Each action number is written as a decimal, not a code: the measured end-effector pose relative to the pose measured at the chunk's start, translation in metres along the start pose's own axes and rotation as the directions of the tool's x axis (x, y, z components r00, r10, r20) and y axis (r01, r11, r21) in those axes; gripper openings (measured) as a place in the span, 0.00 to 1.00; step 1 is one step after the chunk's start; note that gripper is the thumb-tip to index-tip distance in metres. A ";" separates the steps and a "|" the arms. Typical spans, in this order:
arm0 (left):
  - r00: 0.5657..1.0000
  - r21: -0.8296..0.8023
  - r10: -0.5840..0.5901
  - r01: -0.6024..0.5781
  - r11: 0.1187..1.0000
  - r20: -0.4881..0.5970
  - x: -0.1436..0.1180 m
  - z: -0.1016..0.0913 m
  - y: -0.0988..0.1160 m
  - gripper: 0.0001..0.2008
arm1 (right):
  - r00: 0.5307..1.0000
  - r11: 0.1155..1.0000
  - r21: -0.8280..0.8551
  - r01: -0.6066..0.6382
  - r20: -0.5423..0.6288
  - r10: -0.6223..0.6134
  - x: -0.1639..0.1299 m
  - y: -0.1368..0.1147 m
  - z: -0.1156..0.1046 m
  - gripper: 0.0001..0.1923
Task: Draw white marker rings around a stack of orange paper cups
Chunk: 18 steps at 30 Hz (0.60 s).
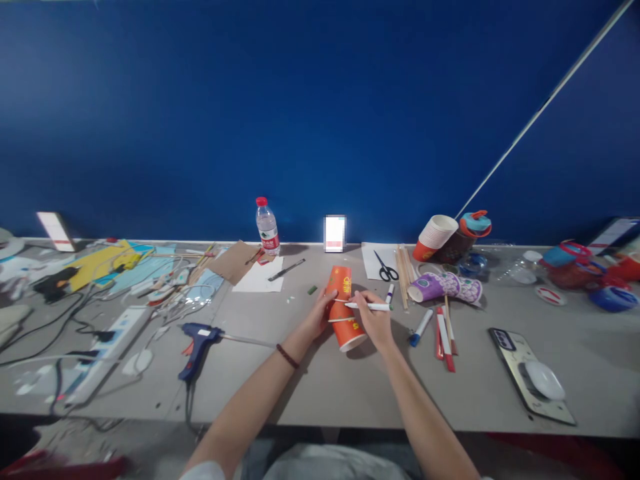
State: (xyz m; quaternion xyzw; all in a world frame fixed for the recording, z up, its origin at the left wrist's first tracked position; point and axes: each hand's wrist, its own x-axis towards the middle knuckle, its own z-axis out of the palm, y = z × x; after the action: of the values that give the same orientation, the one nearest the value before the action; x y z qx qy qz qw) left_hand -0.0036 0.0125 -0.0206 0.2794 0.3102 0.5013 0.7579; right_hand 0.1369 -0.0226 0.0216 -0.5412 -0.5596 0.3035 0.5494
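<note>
Orange-red paper cups [349, 333], joined in a row with white rims showing between them, lean over the middle of the grey table. My left hand [320, 315] is closed round their left side; some of its fingers are hidden behind the cups. A white marker [381, 307] lies nearly level in the grip of my right hand [376, 323], its tip close to the cups' surface. Whether the tip touches cannot be made out. Just to the right are a capped white marker [389, 294] with a purple end and a blue-capped marker [421, 327].
A blue glue gun [199, 350] lies left, near a white power strip [107, 357]. Behind stand a water bottle [267, 230] and a lit phone [335, 235]. Scissors [387, 272], wooden sticks [403, 280], purple cups [430, 285] and a phone [520, 373] are on the right.
</note>
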 end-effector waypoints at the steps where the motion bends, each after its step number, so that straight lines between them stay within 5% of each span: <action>1: 1.000 0.001 0.001 -0.001 1.000 0.003 0.000 0.000 0.000 0.21 | 1.000 1.000 -0.001 -0.002 0.001 0.002 0.000 0.000 0.000 0.18; 18: 1.000 -0.007 -0.017 0.017 1.000 0.005 0.001 -0.002 -0.001 0.22 | 0.999 0.996 0.077 -0.042 -0.005 0.042 0.002 0.010 -0.001 0.18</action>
State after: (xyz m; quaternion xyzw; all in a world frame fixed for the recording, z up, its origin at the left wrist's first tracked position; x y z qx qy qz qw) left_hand -0.0042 0.0132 -0.0232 0.2754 0.3089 0.4950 0.7640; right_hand 0.1407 -0.0190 0.0134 -0.5323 -0.5344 0.3344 0.5650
